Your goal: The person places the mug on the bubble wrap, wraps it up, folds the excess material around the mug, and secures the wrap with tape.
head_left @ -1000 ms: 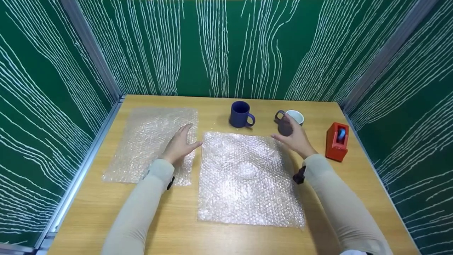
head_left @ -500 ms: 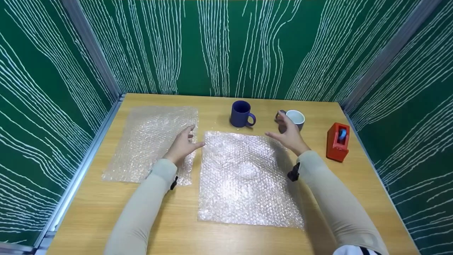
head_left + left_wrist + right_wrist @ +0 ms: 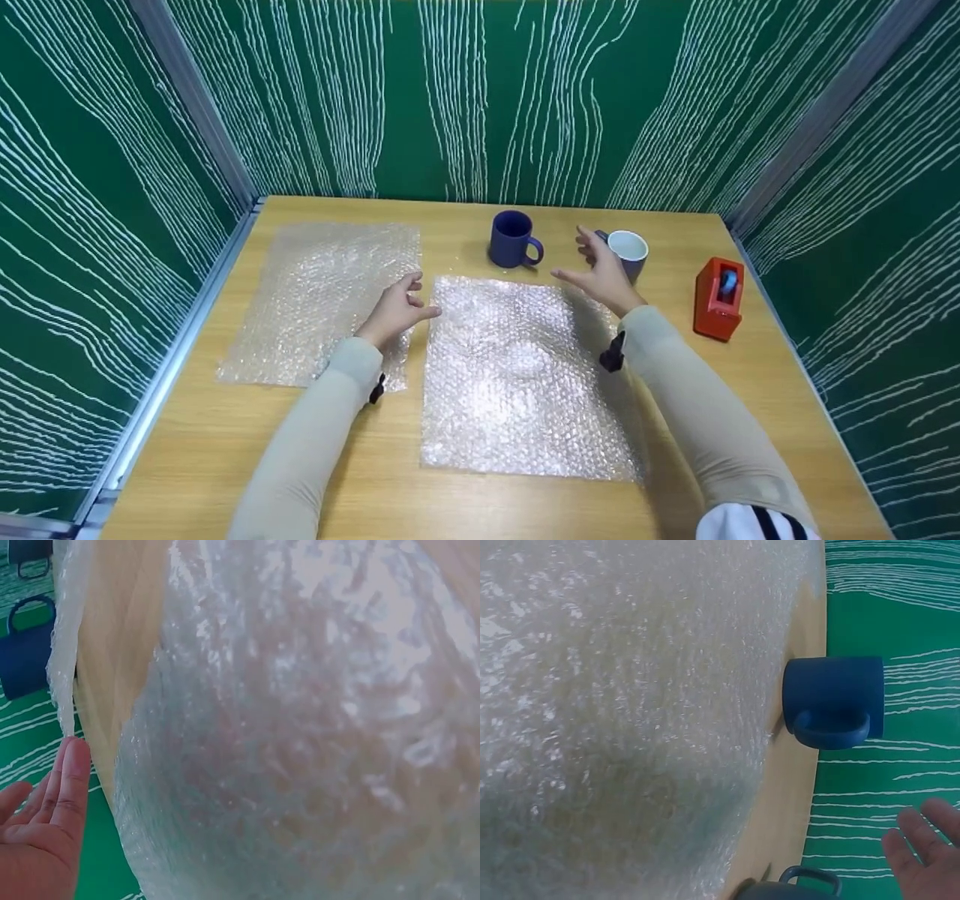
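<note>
Over the wooden table [image 3: 375, 480], both hands hold nothing! The left hand [image 3: 396, 310], fingers relaxed, hovers at the inner edge of the left bubble-wrap sheet [image 3: 307, 300], thumb toward the middle bubble-wrap sheet [image 3: 517, 390], spread out. And the right hand [image 3: 606, 280], thumb and fingers well parted, is right by the pale-lined mug [image 3: 636, 264]; touching, I can't tell. The blue mug [image 3: 508, 244] stands upright beyond the middle sheet, red tape dispenser [image 3: 718, 304] far right!
</note>
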`<state>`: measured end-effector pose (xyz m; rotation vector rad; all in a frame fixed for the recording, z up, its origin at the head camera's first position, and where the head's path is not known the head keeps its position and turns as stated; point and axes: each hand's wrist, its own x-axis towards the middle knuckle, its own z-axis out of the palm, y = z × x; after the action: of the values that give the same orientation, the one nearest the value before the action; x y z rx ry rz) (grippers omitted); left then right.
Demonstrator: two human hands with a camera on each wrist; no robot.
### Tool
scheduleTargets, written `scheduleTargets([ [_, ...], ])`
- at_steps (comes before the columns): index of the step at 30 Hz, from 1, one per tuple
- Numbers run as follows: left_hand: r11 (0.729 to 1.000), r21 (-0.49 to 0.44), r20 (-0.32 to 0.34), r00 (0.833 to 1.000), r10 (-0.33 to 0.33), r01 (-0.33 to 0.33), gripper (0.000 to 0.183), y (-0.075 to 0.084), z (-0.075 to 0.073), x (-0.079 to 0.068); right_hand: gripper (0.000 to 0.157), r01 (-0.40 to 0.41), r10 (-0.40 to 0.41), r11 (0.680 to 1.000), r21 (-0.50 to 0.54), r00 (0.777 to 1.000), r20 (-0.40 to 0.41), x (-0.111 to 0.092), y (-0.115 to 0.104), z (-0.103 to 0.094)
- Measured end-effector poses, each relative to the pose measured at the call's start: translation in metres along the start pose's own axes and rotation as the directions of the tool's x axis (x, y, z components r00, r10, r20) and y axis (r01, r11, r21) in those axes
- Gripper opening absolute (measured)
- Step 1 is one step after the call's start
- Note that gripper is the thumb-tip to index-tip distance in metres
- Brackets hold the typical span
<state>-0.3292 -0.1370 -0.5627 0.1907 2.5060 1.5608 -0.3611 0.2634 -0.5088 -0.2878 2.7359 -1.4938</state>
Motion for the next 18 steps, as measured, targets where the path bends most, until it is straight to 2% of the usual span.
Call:
scheduleTargets([
  [5, 1.000, -0.007, 0.013, 1.000, -0.017, 0.017, 0.088, -0.005, 0.006, 0.000, 0.103, 0.013, -0.013, 1.000, 0.009, 1.000, -0.019, 0.005, -0.001, 0.005],
  [10, 0.996, -0.078, 0.037, 0.999, -0.039, 0.042, 0.086, -0.008, 0.011, 0.000, 0.101, 0.026, -0.025, 0.999, 0.021, 0.999, -0.044, 0.010, 0.002, 0.014],
  [18, 0.990, -0.128, 0.017, 0.998, -0.053, 0.055, 0.080, -0.011, 0.016, 0.003, 0.098, -0.009, 0.012, 0.998, 0.066, 0.999, -0.047, 0.021, 0.013, 0.028],
])
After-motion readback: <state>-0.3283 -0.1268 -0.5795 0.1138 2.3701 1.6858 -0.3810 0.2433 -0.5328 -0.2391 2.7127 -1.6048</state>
